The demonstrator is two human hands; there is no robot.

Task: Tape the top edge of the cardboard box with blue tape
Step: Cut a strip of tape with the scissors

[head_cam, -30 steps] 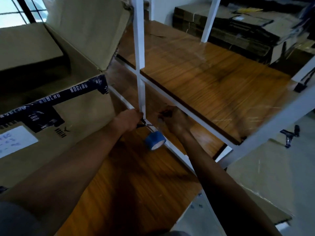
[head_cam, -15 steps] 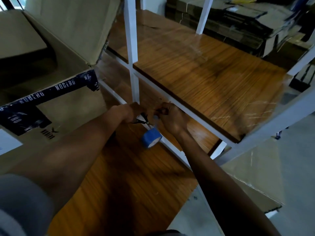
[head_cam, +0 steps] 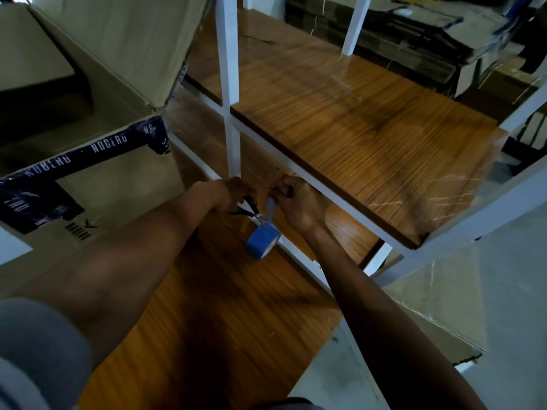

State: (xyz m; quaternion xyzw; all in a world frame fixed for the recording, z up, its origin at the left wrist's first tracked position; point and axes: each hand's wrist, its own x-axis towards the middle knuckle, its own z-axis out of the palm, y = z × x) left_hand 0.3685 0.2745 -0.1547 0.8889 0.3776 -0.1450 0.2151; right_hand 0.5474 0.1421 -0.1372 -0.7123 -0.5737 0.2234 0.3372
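Centre of frame: our left hand (head_cam: 233, 192) is closed on the scissors (head_cam: 250, 210), blades pointing down-right toward the tape (head_cam: 262, 241); our right hand (head_cam: 299, 202) is pinched shut on a short blue strip (head_cam: 270, 204) pulled up off the roll; the roll hangs just below both hands, over the wood shelf (head_cam: 207, 306). Blades look partly open, but blur means we can't tell for sure.

Step in hand, as we judge it: cutting a length of tape free. To do it well: keep the strip taut between right hand and roll; cut square across, close to the roll; hold the free end by one corner so it doesn't fold on itself; mind that the roll will likely drop onto the shelf once cut. The strip looks short for a whole box edge, so we may want to pull more before cutting.

Box (head_cam: 97, 184) sits left of frame, well apart from the hands; flaps open, top edge already carries dark printed tape (head_cam: 97, 149); no blue tape seen on it yet.

Around: white post (head_cam: 229, 84) rises just behind the hands, white rail (head_cam: 340, 199) runs down-right past the right hand, upper shelf (head_cam: 355, 128) beyond; flat cardboard stack (head_cam: 399, 31) upper right. The post crowds the scissors' swing; carrying the strip left to the box means clearing it.
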